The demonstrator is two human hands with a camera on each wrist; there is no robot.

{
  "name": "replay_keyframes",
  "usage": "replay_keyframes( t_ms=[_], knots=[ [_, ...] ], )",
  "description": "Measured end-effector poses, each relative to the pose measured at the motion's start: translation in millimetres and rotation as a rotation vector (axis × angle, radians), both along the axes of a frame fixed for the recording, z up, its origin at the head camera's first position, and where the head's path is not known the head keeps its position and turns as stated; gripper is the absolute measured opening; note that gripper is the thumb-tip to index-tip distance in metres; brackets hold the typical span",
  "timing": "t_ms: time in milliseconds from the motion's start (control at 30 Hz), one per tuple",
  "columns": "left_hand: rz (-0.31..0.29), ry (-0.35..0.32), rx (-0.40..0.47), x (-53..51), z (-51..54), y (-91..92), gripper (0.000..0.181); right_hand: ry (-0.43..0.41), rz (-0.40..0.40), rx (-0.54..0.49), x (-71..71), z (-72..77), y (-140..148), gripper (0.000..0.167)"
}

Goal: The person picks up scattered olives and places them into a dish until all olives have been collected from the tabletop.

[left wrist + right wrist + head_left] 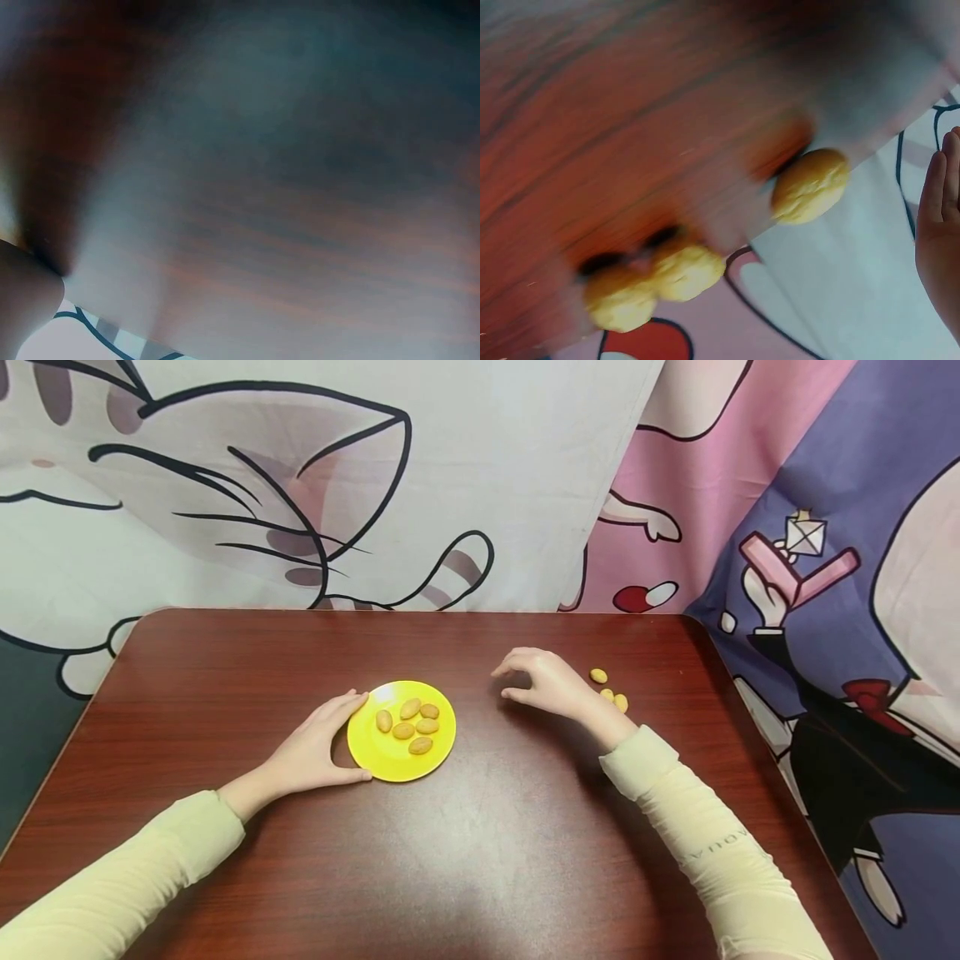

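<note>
Left forearm comes in from lower left, pale sleeve up to the wrist, left hand low at the left side of the yellow plate. Right forearm reaches in from lower right; right hand hangs above the tabletop, shadow under it, between the plate and three loose oval pieces, two of them just beside the wrist. Plate sits flat on the tabletop with six plated pieces on it, yellow-brown, all apart from the rim. Only head view has the plate. Right wrist view gives the three loose pieces up close, lumpy surface, one apart from the other two, plus part of the right hand at the right edge. Left wrist view is mostly blurred tabletop, a bit of hand at lower left, patterned cloth below. Left fingers: fairly straight, spread wide from the thumb, both sides touching the plate rim. Right fingers: lightly bent, clear gap to the thumb, nothing visible held.
</note>
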State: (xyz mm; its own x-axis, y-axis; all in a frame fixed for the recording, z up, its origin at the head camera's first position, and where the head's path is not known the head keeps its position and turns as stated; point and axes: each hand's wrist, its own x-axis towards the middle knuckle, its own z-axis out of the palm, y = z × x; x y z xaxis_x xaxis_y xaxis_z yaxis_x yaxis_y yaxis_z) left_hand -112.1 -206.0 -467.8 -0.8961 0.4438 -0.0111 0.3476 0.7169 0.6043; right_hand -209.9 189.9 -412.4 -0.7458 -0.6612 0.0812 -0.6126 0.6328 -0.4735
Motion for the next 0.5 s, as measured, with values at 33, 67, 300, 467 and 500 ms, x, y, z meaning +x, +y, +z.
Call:
replay_keyframes(
  t_ms=[33, 67, 300, 467, 500],
  knots=[
    [0.000, -0.001, 0.000, -0.1, -0.1, -0.1, 0.117, 0.003, -0.005, -0.003, 0.1, 0.1, 3.5, 0.029],
    [0.000, -0.001, 0.000, -0.1, -0.1, -0.2, 0.117, 0.006, -0.008, -0.009, 0.1, 0.3, 7.0, 0.029],
    [0.000, 0.001, -0.001, -0.3, -0.4, -0.6, 0.118, 0.050, -0.030, -0.027, -1.7, 0.4, 29.0, 0.028],
    [-0.002, -0.001, -0.003, -0.3, 0.6, -0.4, 0.117, 0.051, -0.071, -0.023, -1.9, 1.1, 44.4, 0.028],
    [-0.001, -0.001, -0.003, -0.4, 0.9, -0.3, 0.117, 0.046, -0.081, -0.024, -1.6, 1.4, 47.3, 0.028]
  ],
)
